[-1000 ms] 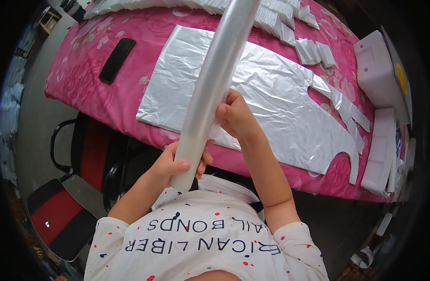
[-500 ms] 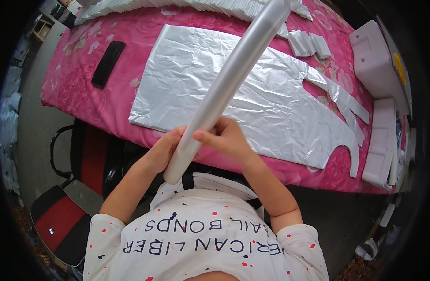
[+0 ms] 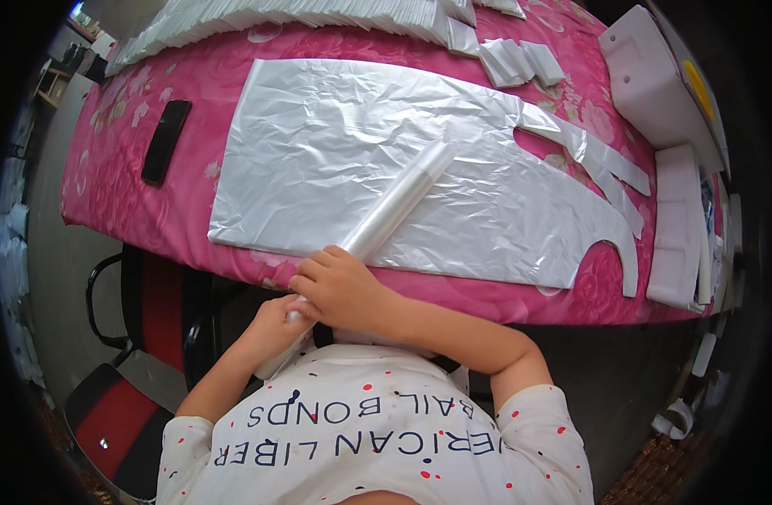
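Note:
Both hands are at the near end of a long, shiny, whitish roll of plastic film (image 3: 400, 199). It slants away to the right above a flat plastic apron (image 3: 297, 143). My right hand (image 3: 339, 288) is wrapped over the roll from above. Just below it, my left hand (image 3: 278, 326) is closed round the lower end, where a small pale tip shows by the fingers. The silvery white apron lies spread and wrinkled on the table, its cut-out, strap-like end pointing right. I cannot tell whether the roll's far end touches it.
A pink floral cloth covers the table (image 3: 192, 198). A black phone (image 3: 165, 141) lies at left. Folded white packets (image 3: 318, 23) line the far side, with a few more (image 3: 520, 63) at far right. White foam boxes (image 3: 676, 227) stand at right. A red-and-black chair (image 3: 121, 404) is at lower left.
The roll has tilted down from its raised position, its far end dropping toward the apron. My right hand has shifted over the roll's near end, and both hands have come lower, toward my body.

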A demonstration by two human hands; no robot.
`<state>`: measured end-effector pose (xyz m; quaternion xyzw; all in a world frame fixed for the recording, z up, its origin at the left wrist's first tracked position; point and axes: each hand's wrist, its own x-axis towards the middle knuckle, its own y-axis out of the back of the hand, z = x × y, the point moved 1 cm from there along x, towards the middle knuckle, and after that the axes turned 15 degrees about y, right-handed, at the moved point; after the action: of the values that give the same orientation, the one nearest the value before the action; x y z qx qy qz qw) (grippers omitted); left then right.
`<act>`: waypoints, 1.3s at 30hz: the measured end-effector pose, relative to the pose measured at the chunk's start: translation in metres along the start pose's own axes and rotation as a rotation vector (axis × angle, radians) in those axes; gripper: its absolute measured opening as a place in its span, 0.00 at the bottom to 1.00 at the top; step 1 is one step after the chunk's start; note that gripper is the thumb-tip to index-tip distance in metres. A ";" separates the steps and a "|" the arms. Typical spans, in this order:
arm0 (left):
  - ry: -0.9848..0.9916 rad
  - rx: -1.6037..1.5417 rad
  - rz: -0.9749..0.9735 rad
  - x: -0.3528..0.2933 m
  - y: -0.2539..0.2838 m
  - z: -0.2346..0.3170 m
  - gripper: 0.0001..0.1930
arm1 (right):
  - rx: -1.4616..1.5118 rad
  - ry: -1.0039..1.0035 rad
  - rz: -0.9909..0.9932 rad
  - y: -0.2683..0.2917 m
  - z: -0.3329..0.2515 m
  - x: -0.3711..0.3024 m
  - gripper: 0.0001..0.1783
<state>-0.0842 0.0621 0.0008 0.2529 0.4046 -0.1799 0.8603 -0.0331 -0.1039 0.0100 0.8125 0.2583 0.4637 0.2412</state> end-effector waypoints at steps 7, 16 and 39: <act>0.177 -0.192 -0.192 -0.005 -0.001 0.000 0.15 | -0.233 0.040 -0.126 0.051 0.083 -0.025 0.07; 0.189 -0.166 -0.198 -0.003 0.006 0.003 0.16 | 0.089 -0.897 0.347 0.150 0.144 -0.065 0.17; 0.164 0.237 -0.565 -0.026 0.063 -0.023 0.20 | -0.323 -1.032 0.549 0.278 0.203 -0.193 0.15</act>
<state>-0.0818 0.1288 0.0269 0.2426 0.5032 -0.4368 0.7051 0.1155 -0.4670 -0.0279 0.9225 -0.1847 0.0882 0.3271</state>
